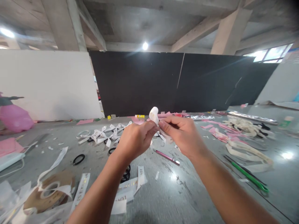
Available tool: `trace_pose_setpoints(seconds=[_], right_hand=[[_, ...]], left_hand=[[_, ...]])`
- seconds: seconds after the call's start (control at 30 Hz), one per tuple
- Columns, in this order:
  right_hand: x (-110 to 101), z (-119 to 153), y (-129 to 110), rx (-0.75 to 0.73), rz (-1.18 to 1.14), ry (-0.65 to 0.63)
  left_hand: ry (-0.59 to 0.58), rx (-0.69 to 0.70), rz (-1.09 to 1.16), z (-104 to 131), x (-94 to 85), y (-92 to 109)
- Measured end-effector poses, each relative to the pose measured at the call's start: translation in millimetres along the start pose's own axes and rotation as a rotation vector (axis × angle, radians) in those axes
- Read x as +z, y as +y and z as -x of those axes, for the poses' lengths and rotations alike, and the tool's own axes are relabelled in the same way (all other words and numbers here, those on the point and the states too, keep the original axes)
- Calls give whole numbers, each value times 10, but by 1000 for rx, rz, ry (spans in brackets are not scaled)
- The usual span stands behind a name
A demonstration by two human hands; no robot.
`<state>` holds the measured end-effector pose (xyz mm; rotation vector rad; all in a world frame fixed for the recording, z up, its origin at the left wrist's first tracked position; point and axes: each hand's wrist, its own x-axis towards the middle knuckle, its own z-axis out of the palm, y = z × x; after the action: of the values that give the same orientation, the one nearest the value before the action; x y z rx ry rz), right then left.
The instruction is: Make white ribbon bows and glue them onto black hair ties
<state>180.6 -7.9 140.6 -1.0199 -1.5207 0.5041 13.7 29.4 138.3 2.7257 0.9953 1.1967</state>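
Above the middle of the table, my left hand [137,137] and my right hand [181,132] meet, fingers pinched on a white ribbon [153,114]. One loop of it stands up between the hands, and a tail hangs below my right fingers. The exact fold under the fingertips is hidden. Beneath the hands lies a pink pen-shaped tool [166,156] with a metal tip. White ribbon bows [109,133], some with black bands, are heaped beyond my left hand. A black hair tie [78,159] lies apart at the left.
A ribbon roll [50,194] and printed ribbon pieces [121,199] lie at the front left. On the right are green-handled scissors [253,179], cream ribbon [249,152] and pink strips [219,133]. A yellow glue stick [139,116] sits near the black panel [140,84].
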Motion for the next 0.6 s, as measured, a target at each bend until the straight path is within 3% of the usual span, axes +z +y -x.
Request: trace_pose_setpoints(seconds=[0.2,0.43,0.6], right_hand=[[-17,1,-64,76,-188,-181],[27,30,-81,9,-30,-62],[39,70,-103,-24,182,-9]], left_hand=[[49,-60,239,-19,-33,-4],[-5,-104,556,-34,-29,-12],[122,-209,661,-37,12,-41]])
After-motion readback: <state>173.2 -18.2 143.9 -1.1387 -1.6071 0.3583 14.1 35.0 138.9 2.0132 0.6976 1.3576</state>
